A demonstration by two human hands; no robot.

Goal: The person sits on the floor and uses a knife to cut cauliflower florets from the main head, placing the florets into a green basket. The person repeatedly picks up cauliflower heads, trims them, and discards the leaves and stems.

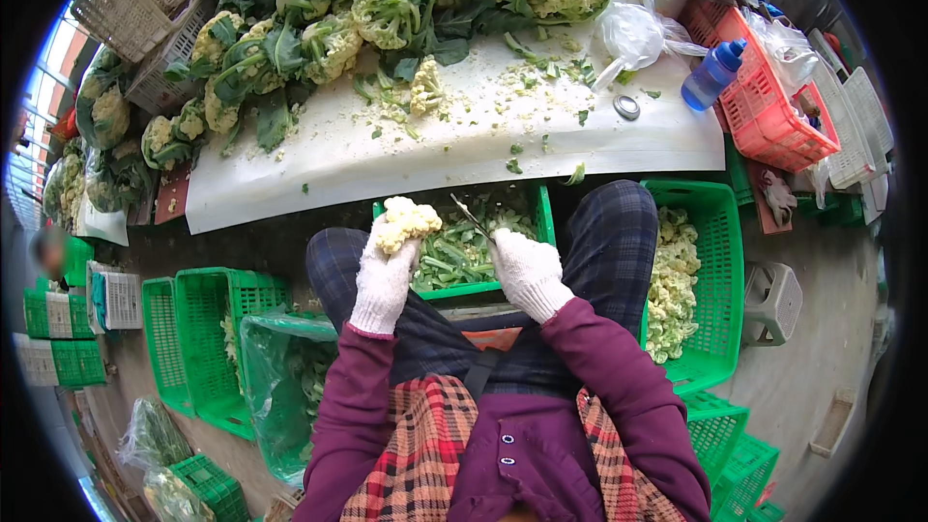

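Note:
Wearing a white knitted glove, my left hand (384, 279) grips a piece of cauliflower (408, 223) with its pale yellow curds upward. My right hand (528, 268), gloved the same way, is closed around a knife (471, 217) whose narrow blade points up and to the left, apart from the cauliflower. Beneath both hands, between my knees, stands a green plastic crate (547, 221) holding cut leaves and stalks (453, 254). A cauliflower floret (426, 87) lies among crumbs on the white-covered table (435, 152) ahead.
Leafy cauliflowers (326, 43) are heaped at the table's back left. A blue bottle (714, 75), a plastic bag (634, 36) and a red crate (779, 109) are at the right. Cut florets (672, 283) fill part of a green crate (728, 290) beside my right knee. A plastic stool (774, 303) stands beyond it.

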